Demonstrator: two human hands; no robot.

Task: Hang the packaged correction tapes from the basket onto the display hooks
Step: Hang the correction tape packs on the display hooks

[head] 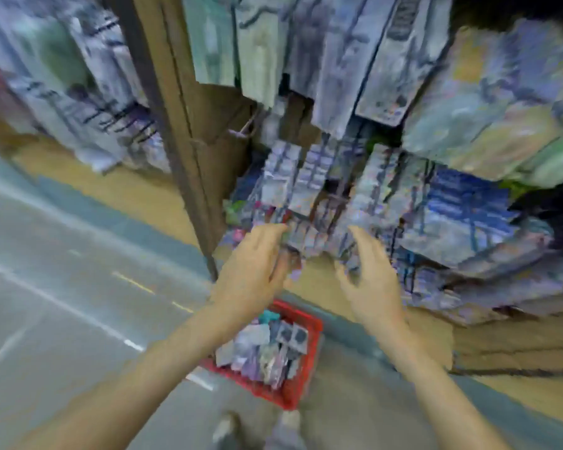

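- Your left hand [251, 271] is up against the lowest row of hanging packs [306, 190]. Its fingers [270, 233] curve toward something small and purplish, but the blur hides whether they pinch a pack or only touch the row. If it is a pack, a loose pinch could let it drop before its hole meets a hook.
- Your right hand [371, 280] is just beside it, with the fingers spread and loosely curved and nothing clearly in them. Spread like that, they could snag neighbouring packs and drag them off.
- The hooks themselves are hidden behind the crowded packs, so you would be threading by feel. A miss could bend the card or push the front packs off the end.
- The packaged correction tapes [264, 349] lie in the red basket [301, 319] on the floor [62, 287], below and between your forearms and close to your feet. A step forward could kick or tip it.
- The whole view is smeared, which suggests your head is turning. Aiming at a hook that way invites a miss, so steady yourself first.
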